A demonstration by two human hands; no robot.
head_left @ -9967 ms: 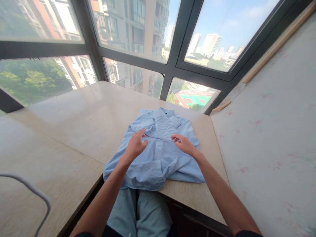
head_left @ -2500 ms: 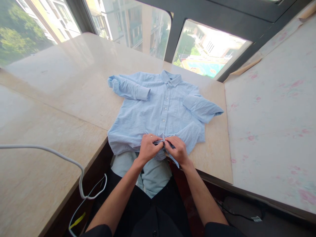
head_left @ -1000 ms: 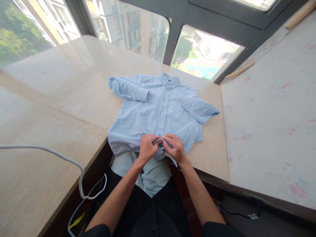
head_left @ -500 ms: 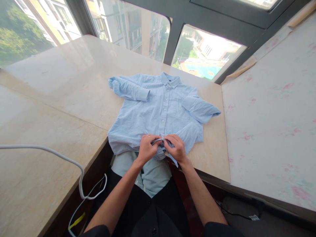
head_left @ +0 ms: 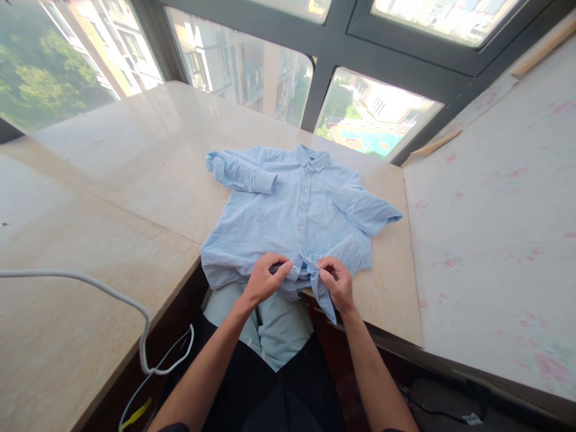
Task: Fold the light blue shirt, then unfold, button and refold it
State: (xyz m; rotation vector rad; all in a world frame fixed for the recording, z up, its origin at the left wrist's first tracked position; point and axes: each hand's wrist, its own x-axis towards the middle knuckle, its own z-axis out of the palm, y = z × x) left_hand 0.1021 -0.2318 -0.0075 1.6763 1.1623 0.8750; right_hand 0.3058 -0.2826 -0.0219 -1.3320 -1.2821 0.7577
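A light blue button-up shirt (head_left: 274, 222) lies face up on the stone ledge, its collar toward the window and its sleeves folded inward. Its upper front is buttoned, while the two edges hang apart near the hem. My left hand (head_left: 266, 279) is closed on the left front edge by the hem, thumb against the fingers. A short way to its right, my right hand (head_left: 338, 282) pinches the other front edge, and a corner of cloth dangles below it. The fingertips partly hide the cloth they grip.
A stone ledge (head_left: 135, 180) runs under the window frame (head_left: 342, 48). At left, a white cable (head_left: 112, 294) crosses it and drops over the edge near a yellow tag (head_left: 136, 414). Flowered wall covering (head_left: 495, 240) borders the right side.
My hands were together at the front opening near the hem; now they have moved apart, spreading the two front edges. The camera view has tilted up slightly.
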